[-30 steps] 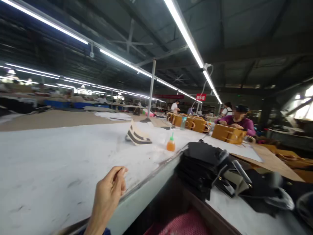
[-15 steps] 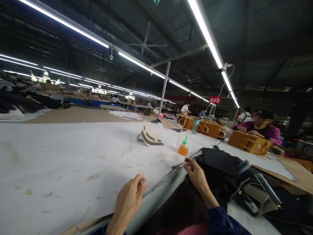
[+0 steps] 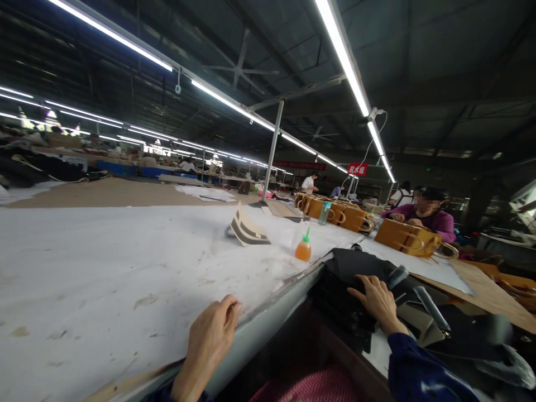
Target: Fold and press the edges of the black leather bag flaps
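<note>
- While the left hand (image 3: 213,335) is at the near edge of the white tabletop (image 3: 104,279), its fingers curl in; can't tell if it pinches anything.
- Right hand (image 3: 377,301): palm down, fingers extended, over black stack (image 3: 349,263); contact unclear.
- Black stack: just right of tabletop edge.
- Green-tipped orange bottle (image 3: 303,250): on tabletop, near striped piece (image 3: 251,230).
- Person in purple (image 3: 443,222): behind mustard bags (image 3: 402,237).

The right sleeve (image 3: 422,368) was dark navy, creased and faintly glossy, ending short of the bare right hand (image 3: 379,303). Slivers of the left sleeve (image 3: 163,392) showed matching navy below the left hand (image 3: 213,335), also bare. Whether the dark pink, nubbly cloth (image 3: 326,386) was worn was unclear.
</note>
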`<state>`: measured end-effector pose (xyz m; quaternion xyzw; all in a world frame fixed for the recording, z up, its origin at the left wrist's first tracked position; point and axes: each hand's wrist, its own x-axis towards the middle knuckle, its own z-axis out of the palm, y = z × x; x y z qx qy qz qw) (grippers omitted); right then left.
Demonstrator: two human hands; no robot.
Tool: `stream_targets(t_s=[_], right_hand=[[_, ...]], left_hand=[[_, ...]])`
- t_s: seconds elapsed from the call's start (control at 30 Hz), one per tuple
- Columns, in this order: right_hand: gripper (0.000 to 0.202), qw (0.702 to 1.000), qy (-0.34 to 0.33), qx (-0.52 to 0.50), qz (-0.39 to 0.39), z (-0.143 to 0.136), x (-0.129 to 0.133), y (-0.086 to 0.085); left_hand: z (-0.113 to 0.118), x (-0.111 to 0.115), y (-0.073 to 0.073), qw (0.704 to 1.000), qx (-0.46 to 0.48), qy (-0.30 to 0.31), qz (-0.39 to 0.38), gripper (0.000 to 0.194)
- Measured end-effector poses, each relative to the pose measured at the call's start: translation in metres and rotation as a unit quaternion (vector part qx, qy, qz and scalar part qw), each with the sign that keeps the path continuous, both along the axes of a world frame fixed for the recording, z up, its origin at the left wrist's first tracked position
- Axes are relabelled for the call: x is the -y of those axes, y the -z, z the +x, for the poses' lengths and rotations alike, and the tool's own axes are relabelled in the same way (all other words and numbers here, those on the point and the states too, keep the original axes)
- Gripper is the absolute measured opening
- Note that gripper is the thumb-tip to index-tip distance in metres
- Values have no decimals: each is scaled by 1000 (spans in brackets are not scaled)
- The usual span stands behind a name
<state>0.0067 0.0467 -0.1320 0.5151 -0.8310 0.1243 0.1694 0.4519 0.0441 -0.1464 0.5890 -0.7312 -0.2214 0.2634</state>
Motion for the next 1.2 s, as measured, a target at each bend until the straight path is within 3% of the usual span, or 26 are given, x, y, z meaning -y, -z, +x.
stream_targets(t_s=[0.3,0.47,0.57,0.67,0.8,0.9,1.0,1.2], right_hand=[[30,995,-77,47,48,-29,13,-17],[31,989,-81,75,98,-33,17,-31],[37,990,-44,69,115,-25,17,-37],[47,991,44,58,110,-10,21,-36],[54,981,163,47,95,13,39,-29],[53,972,211,34,95,24,56,-26],[45,970,216,35,108,31,71,-26],[33,982,151,47,104,40,90,-27]], left_hand=[[2,0,4,1000,1,11,-15,33],[2,0,5,1000,-10,10,-18,31],[2,1,6,1000,-11,13,-20,32],[2,2,6,1000,-12,13,-21,31],[3,0,6,999,-18,11,-24,31],[4,-1,7,999,-30,13,-25,30],[4,0,8,998,-38,18,-38,29],[5,-1,9,998,-45,11,-36,29]])
